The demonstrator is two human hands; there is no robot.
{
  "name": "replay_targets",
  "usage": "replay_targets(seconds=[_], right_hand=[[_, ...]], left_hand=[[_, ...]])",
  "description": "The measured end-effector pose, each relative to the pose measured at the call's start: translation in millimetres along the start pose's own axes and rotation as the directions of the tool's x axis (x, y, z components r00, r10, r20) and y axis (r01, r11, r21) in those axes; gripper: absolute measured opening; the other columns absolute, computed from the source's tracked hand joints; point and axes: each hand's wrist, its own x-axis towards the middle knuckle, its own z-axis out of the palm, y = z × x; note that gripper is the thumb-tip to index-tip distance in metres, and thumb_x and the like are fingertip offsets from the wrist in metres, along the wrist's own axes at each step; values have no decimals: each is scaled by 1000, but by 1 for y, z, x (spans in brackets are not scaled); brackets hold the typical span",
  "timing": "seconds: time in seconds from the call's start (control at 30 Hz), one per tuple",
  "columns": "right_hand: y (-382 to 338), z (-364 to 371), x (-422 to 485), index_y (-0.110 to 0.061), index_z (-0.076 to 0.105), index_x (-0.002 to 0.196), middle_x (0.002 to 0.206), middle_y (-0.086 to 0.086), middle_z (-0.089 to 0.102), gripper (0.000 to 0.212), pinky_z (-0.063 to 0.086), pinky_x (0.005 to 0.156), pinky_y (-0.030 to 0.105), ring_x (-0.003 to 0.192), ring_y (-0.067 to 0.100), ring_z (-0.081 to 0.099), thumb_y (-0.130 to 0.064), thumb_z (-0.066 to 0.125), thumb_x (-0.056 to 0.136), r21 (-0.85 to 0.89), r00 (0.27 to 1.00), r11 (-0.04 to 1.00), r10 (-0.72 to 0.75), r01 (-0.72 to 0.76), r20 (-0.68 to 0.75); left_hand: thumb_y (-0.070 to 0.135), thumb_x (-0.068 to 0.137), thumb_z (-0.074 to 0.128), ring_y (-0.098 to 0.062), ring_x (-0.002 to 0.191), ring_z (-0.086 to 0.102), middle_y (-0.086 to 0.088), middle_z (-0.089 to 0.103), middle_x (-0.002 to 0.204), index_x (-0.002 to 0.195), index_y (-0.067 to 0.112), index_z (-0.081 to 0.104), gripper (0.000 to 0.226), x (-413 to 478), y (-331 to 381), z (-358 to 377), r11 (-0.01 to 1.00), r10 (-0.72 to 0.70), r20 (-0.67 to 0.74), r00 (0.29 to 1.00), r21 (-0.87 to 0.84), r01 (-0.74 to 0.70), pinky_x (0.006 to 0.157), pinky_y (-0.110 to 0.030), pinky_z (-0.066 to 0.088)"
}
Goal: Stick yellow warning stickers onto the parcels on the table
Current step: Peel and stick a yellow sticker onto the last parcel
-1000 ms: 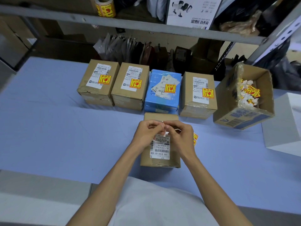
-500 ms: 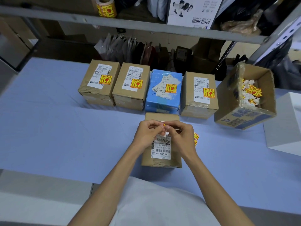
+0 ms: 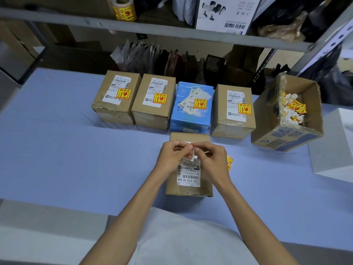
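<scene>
**Both hands pinch one sticker over the near parcel**

The blue-covered bench [image 3: 57,150] takes up most of what you see. The person's two bare forearms [image 3: 133,205] reach across it from the near edge and close in toward the middle.

At the far right sits an open carton [image 3: 286,139], its mouth tilted this way, with crumpled white backing paper and yellow scraps inside.

Along the far side stands a row of four parcels [image 3: 152,115], three brown and one blue, packed close side by side. Each has one of the yellow warning stickers [image 3: 123,94] on its top face. Just in front of the blue one lies the near parcel [image 3: 189,190], brown, with a white shipping label [image 3: 189,176] facing up.

The left hand [image 3: 172,157] and right hand [image 3: 212,160] are held together above the far half of that parcel. The fingers of both are curled, and their thumbs and fingertips meet in the centre. Between them they pinch a sticker [image 3: 193,155]; its white backing hangs down and a sliver of red-orange shows at the top edge. I can't tell whether it touches the parcel.

Just right of the right hand, a few spare stickers [image 3: 229,162] lie on the bench beside the parcel, partly hidden by the hand.
</scene>
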Motion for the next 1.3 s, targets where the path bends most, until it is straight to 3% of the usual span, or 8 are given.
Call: replay_targets(seconds=[0.2, 0.4, 0.57, 0.77, 1.03, 1.13, 1.2, 1.3], right_hand=[[-4, -1, 0, -23, 76, 85, 79, -10, 74, 17, 54, 70, 20, 76, 7, 68, -10, 66, 85, 25, 1000, 1000, -16, 16, 9], [-1, 0, 1, -19, 75, 83, 78, -7, 74, 13, 54, 71, 25, 75, 9, 67, -13, 65, 87, 52, 1000, 999, 13, -13, -14], [-3, -2, 2, -22, 75, 82, 78, -8, 73, 12, 52, 69, 18, 74, 6, 67, -14, 67, 86, 50, 1000, 999, -2, 1, 13], [1, -2, 3, -17, 74, 82, 77, -5, 72, 13, 55, 70, 27, 75, 13, 67, -13, 64, 88, 64, 1000, 998, 17, -18, 16], [-1, -2, 4, -4, 66, 81, 71, 9, 65, 13, 51, 61, 23, 68, 17, 64, -6, 58, 91, 211, 996, 974, 84, -82, 0], [-1, 1, 3, -3, 66, 82, 75, 14, 67, 11, 54, 63, 29, 70, 23, 66, -6, 59, 90, 226, 997, 971, 66, -73, 38], [0, 3, 4, -3, 67, 82, 77, 16, 67, 11, 56, 66, 34, 71, 27, 66, -4, 59, 89, 235, 997, 969, 69, -78, 46], [0, 0, 5, -6, 65, 79, 73, 13, 65, 16, 55, 67, 36, 67, 25, 64, -2, 56, 91, 300, 993, 946, 111, -120, 45]], left_hand=[[11, 88, 64, -9, 67, 68, -4, 70, 74, 85, 8, 69, 7, -2, 0, 0, 999, 18, -2, 1000, 29, -18, 52, -9, 44], [13, 87, 66, -16, 76, 69, -3, 70, 75, 76, 20, 69, 13, 1, -5, -1, 995, 60, 31, 998, 76, -62, 75, -35, 56], [11, 88, 64, -16, 76, 70, -2, 69, 76, 81, 17, 69, 11, 2, -7, -2, 993, 85, 49, 995, 76, -88, 82, -36, 56], [17, 90, 63, -11, 77, 70, 0, 70, 79, 85, 18, 68, 7, 3, -10, -2, 989, 90, 71, 993, 112, -98, 70, -23, 51], [16, 90, 55, -13, 84, 68, 4, 67, 82, 79, 18, 59, 12, 8, -10, -1, 998, 23, 12, 1000, 59, -24, 90, -46, 51], [35, 87, 64, -14, 83, 66, 5, 65, 83, 81, 17, 59, 20, 7, -9, 2, 995, 61, 54, 997, 70, -65, 84, -37, 53], [31, 87, 66, -11, 76, 63, 6, 63, 80, 79, 18, 56, 19, 7, -10, 4, 992, 84, 57, 995, 94, -89, 77, -31, 53], [20, 92, 60, -15, 75, 62, 0, 62, 81, 79, 16, 54, 15, 10, -13, 1, 993, 81, 36, 996, 84, -84, 77, -40, 54]])
